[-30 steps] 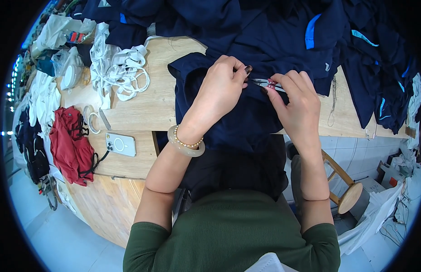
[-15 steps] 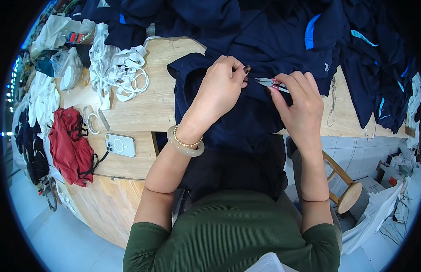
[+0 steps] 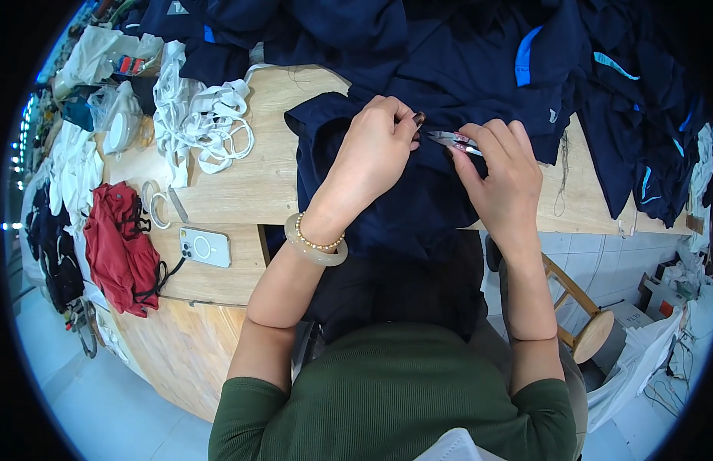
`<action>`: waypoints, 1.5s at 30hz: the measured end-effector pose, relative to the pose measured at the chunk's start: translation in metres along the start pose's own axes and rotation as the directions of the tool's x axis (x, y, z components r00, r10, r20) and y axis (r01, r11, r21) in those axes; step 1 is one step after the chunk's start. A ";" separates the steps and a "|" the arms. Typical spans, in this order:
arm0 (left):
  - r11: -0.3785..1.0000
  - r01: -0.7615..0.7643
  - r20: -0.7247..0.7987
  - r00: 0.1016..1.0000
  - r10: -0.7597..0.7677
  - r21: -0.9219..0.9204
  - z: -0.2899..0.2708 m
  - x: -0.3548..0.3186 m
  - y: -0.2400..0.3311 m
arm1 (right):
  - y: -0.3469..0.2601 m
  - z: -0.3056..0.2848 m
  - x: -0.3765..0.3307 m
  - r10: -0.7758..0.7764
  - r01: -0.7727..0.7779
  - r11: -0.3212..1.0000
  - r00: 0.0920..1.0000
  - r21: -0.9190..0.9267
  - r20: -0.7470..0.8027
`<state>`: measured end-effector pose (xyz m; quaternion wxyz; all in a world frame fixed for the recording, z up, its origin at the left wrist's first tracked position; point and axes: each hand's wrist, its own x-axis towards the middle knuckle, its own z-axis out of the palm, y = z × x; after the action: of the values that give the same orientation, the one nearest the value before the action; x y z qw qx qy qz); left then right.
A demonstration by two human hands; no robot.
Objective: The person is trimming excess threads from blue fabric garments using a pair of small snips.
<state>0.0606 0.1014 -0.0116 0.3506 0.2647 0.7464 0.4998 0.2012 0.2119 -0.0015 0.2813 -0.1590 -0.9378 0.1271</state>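
A navy blue garment [image 3: 414,203] lies over the table's front edge, its near part hanging down toward my lap. My left hand [image 3: 375,142] is closed in a pinch at the garment's upper part. What the fingertips grip looks like a bit of its fabric or a thread, too small to make out. In my right hand [image 3: 506,165] are small silver thread snips [image 3: 442,137], held between thumb and fingers. Their tips point left, close to my left fingertips and just above the navy cloth.
More navy garments [image 3: 471,46] with blue trim cover the table's far side. To the left lie white straps [image 3: 218,123], a tape roll [image 3: 158,209], a phone [image 3: 204,246] and a red garment [image 3: 120,246]. A wooden stool [image 3: 593,336] stands at the lower right.
My right hand has shifted slightly left, bringing the snips' tips nearer to my left fingertips. The left hand stays in almost the same place, still pinching.
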 end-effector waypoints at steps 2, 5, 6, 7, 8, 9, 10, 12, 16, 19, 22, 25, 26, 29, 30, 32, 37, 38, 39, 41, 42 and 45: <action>1.000 -0.004 -0.002 1.000 0.004 0.004 0.000 0.000 0.001 | 0.001 0.003 0.001 -0.005 0.005 1.000 1.000 -0.007 -0.003; 1.000 -0.004 0.001 1.000 0.004 0.011 0.000 -0.001 0.002 | -0.002 0.002 0.002 0.010 -0.010 1.000 1.000 -0.005 0.006; 1.000 -0.001 0.003 1.000 0.001 0.014 0.001 -0.001 0.003 | -0.003 0.002 0.003 0.029 -0.029 1.000 0.999 0.005 0.018; 1.000 -0.002 0.004 1.000 0.002 0.014 0.001 0.000 0.002 | -0.004 0.002 0.004 0.030 -0.030 1.000 0.999 0.004 0.017; 1.000 -0.012 0.000 1.000 0.012 0.026 0.001 0.000 0.001 | -0.005 0.003 0.005 0.025 -0.025 1.000 0.999 0.005 0.019; 0.999 -0.023 -0.004 1.000 0.023 0.038 0.001 0.000 0.001 | -0.005 0.003 0.005 0.021 -0.021 1.000 1.000 0.006 0.021; 0.999 -0.023 -0.004 1.000 0.023 0.039 0.001 0.000 0.000 | -0.005 0.004 0.005 0.021 -0.021 1.000 1.000 0.006 0.021; 1.000 -0.016 -0.002 1.000 0.016 -0.015 0.001 -0.001 0.001 | -0.002 0.005 0.005 0.006 -0.006 1.000 1.000 0.004 0.015; 0.998 -0.030 -0.024 0.999 0.029 -0.047 -0.006 -0.001 -0.004 | 0.006 0.002 0.003 0.042 -0.043 0.998 0.999 0.039 0.011; 0.983 -0.091 -0.163 0.984 0.064 -0.160 -0.024 -0.009 0.000 | 0.020 -0.003 -0.002 0.338 -0.284 0.883 0.937 0.374 -0.086; 0.995 -0.094 -0.402 0.910 0.104 0.046 -0.067 -0.016 -0.002 | 0.036 -0.012 -0.012 0.527 -0.415 0.734 0.848 0.537 -0.065; 0.822 -0.065 -0.492 0.774 0.400 0.566 -0.092 -0.020 -0.018 | 0.039 -0.016 -0.018 0.520 -0.419 0.716 0.854 0.559 -0.027; 0.729 -0.118 -0.452 0.714 0.534 0.675 -0.087 -0.023 -0.014 | 0.041 -0.014 -0.022 0.530 -0.422 0.692 0.848 0.585 -0.016; 0.701 -0.299 -0.320 0.728 0.606 0.647 -0.062 -0.029 -0.012 | 0.038 -0.010 -0.028 0.556 -0.451 0.593 0.829 0.666 0.066; 0.769 -0.397 -0.236 0.793 0.562 0.500 -0.054 -0.031 -0.010 | 0.031 -0.009 -0.024 0.578 -0.489 0.514 0.805 0.705 0.136; 0.811 -0.426 -0.117 0.855 0.506 0.401 -0.033 -0.031 -0.006 | 0.012 -0.008 -0.015 0.567 -0.524 0.353 0.779 0.775 0.267; 0.863 -0.391 -0.096 0.893 0.440 0.321 0.002 -0.030 -0.009 | 0.019 0.001 -0.026 0.576 -0.610 0.444 0.755 0.656 0.313; 0.909 -0.313 -0.127 0.925 0.357 0.275 0.006 -0.035 -0.010 | 0.019 0.000 -0.026 0.583 -0.611 0.444 0.752 0.655 0.306; 0.908 -0.319 -0.118 0.925 0.360 0.272 0.007 -0.039 -0.012 | 0.018 -0.002 -0.027 0.532 -0.568 0.479 0.794 0.670 0.293; 0.940 0.245 0.181 0.962 -0.205 -0.237 0.008 -0.047 -0.015 | 0.012 -0.003 -0.026 0.458 -0.516 0.529 0.842 0.674 0.285; 0.865 0.367 0.285 0.918 -0.277 -0.341 0.014 -0.052 -0.016 | 0.010 -0.002 -0.026 0.466 -0.518 0.528 0.839 0.673 0.280; 0.674 0.481 0.333 0.876 -0.349 -0.560 0.035 -0.055 -0.024 | 0.013 0.008 -0.033 0.428 -0.464 0.546 0.870 0.698 0.243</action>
<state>0.1206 0.0710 -0.0284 0.5953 0.0034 0.5382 0.5966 0.2253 0.2106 -0.0287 0.2587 -0.2615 -0.7389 0.5645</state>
